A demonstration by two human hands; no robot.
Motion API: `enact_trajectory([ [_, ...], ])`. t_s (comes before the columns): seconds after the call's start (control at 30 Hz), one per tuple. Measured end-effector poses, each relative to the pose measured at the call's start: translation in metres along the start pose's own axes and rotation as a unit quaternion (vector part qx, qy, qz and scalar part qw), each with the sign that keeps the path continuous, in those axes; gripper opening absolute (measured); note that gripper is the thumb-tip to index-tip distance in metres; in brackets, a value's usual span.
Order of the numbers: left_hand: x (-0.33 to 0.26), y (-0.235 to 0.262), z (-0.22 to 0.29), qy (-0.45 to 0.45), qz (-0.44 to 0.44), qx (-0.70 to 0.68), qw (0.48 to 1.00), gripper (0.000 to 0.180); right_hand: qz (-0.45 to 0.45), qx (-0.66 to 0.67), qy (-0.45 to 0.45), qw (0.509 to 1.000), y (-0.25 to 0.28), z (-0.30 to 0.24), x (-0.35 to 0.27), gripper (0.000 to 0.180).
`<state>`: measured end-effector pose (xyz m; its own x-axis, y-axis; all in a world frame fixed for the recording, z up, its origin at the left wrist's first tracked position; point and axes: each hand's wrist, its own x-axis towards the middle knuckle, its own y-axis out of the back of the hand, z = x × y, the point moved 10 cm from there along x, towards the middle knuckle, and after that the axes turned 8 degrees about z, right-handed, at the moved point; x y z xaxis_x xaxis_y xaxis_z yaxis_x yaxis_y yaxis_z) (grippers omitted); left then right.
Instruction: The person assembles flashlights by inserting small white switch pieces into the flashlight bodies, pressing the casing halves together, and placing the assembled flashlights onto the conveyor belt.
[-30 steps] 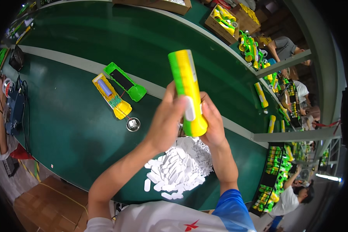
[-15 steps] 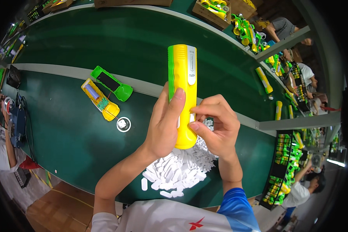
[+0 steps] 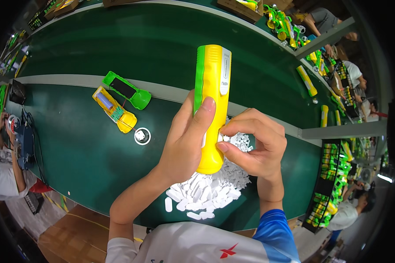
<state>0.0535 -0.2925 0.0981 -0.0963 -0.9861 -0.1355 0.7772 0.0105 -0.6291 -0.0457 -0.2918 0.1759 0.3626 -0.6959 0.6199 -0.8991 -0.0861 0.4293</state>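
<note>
A yellow and green flashlight (image 3: 217,114) stands nearly upright in my left hand (image 3: 182,138), its thumb across the yellow front and its fingers behind the green side. Beside the flashlight's lower right edge, my right hand (image 3: 261,144) pinches a small white piece (image 3: 225,137) between thumb and forefinger. The fingers hide most of that piece, so I cannot tell whether it is seated in the flashlight. Under my hands lies a heap of white oblong plastic pieces (image 3: 202,193).
To the left lie an opened flashlight's green half (image 3: 140,100) and yellow half (image 3: 126,123), wired to a round lamp head (image 3: 141,136). A grey rail (image 3: 166,90) crosses the bench. Black crates (image 3: 322,188) of flashlights stand at the right, near co-workers. A blue machine (image 3: 24,144) sits far left.
Both hands and the flashlight have shifted slightly right in the picture, partly with the whole view. My right fingers have drawn a little away from the flashlight's edge, still pinched.
</note>
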Motion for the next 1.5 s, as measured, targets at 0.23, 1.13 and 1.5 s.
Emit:
enact_trajectory([
  [0.23,-0.002,-0.002,-0.005,0.036,0.012,0.033,0.999,0.046,0.010,0.009,-0.006,1.000,0.006,-0.003,0.000,0.022],
  [1.13,-0.006,-0.002,0.015,-0.156,0.036,0.115,0.980,0.073,-0.047,0.155,-0.148,0.976,0.006,0.012,-0.011,0.011],
  [1.5,-0.038,0.001,0.041,-0.486,0.057,0.140,0.861,0.101,-0.036,0.297,-0.318,0.900,-0.021,0.031,-0.037,0.018],
])
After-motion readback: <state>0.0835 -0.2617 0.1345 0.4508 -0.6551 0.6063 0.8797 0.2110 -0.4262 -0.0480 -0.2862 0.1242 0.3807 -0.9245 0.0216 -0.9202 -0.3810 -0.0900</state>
